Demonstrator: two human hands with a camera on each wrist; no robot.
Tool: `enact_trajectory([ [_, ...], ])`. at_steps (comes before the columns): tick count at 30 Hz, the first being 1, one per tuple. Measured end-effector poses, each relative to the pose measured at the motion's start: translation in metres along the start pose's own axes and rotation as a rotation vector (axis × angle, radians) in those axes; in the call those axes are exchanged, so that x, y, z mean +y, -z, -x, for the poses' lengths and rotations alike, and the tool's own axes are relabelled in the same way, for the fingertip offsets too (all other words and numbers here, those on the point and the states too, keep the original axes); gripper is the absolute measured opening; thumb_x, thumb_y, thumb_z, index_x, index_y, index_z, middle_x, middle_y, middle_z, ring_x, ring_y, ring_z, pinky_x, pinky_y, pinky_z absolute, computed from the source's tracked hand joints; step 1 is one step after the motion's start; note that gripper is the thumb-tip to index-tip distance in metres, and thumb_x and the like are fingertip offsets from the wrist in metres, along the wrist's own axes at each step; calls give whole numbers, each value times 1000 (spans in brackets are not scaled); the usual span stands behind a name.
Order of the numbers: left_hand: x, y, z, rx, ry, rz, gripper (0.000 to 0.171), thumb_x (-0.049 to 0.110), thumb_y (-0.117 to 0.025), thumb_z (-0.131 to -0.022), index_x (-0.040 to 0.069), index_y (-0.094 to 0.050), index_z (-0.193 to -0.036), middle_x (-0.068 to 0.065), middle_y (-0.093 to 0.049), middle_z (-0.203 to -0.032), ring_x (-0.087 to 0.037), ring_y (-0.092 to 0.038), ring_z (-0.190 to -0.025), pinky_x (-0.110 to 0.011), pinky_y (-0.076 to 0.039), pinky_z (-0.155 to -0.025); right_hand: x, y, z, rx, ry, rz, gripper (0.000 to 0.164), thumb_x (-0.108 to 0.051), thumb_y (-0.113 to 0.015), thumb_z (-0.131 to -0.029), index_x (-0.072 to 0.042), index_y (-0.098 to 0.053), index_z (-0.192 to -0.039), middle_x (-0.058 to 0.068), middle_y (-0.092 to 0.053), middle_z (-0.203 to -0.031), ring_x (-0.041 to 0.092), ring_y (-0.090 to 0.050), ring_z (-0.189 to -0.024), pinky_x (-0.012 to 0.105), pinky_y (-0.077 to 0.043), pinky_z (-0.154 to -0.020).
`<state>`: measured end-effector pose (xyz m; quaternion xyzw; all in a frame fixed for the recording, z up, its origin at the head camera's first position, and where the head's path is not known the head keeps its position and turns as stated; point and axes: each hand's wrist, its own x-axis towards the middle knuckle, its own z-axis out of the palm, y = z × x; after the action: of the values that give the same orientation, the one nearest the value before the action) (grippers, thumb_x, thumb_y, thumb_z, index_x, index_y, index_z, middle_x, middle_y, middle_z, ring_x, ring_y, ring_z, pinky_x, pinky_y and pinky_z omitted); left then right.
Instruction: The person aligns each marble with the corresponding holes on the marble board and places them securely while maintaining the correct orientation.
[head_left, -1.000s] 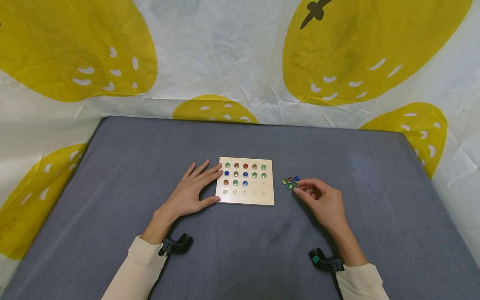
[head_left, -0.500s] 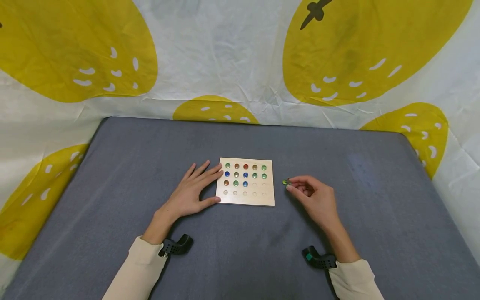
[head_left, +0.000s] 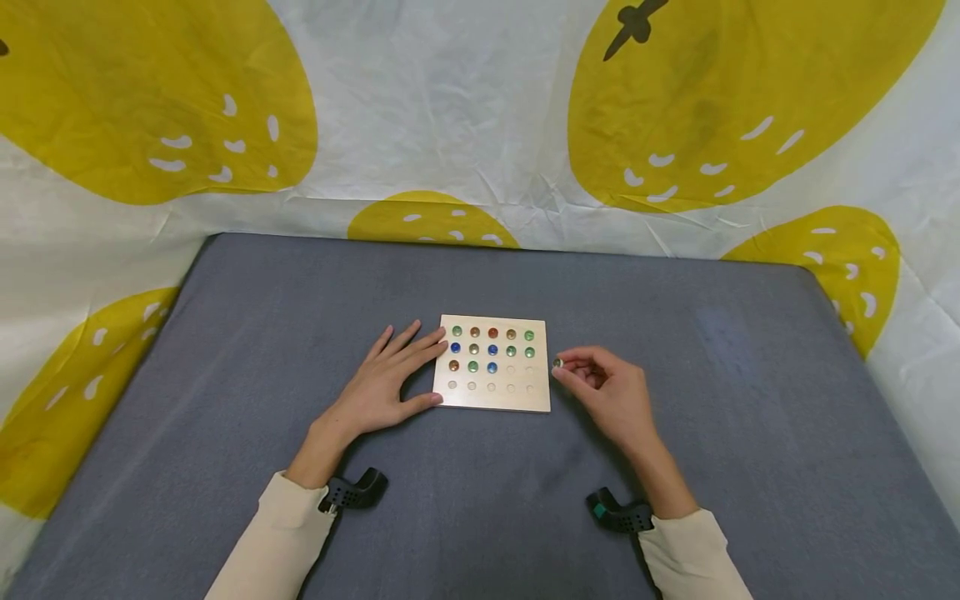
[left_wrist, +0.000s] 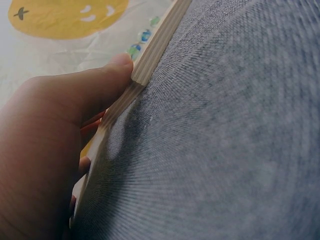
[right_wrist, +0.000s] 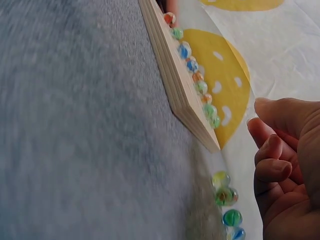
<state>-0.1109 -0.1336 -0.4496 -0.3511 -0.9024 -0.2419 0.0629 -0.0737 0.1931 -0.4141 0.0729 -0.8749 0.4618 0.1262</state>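
A pale wooden board (head_left: 491, 400) with rows of round hollows lies on the table. Glass marbles (head_left: 492, 350) in green, blue, orange and red fill its two back rows and the left part of the third. My left hand (head_left: 375, 390) rests at the board's left edge, fingers spread, thumb by the near left corner. Just off the right edge, my right hand (head_left: 611, 398) pinches a dark-looking marble (head_left: 557, 362) between thumb and forefinger. In the right wrist view that marble is hidden by the fingers. Several loose marbles (right_wrist: 232, 218) lie on the cloth beyond the board's edge there.
Grey cloth (head_left: 450, 517) covers the table. Behind it and at the sides hangs a white curtain (head_left: 442, 100) with large yellow fruit shapes. A black band with a camera sits on each wrist.
My right hand has moved left from the loose marbles toward the board's right edge, carrying a marble. The loose marbles are now hidden behind it in the head view. My left hand stays put.
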Motion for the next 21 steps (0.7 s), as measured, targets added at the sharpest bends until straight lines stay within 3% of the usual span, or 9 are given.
enact_trajectory([
  [21, 0, 2, -1, -7, 6, 9, 71, 54, -58, -90, 17, -40, -148, 0, -32, -154, -28, -18, -143, -52, -5, -114, -12, -24, -9, -68, -14, -75, 15, -11, -78, -81, -9, -72, -95, 0, -66, -77, 13, -56, -63, 18, -44, -52],
])
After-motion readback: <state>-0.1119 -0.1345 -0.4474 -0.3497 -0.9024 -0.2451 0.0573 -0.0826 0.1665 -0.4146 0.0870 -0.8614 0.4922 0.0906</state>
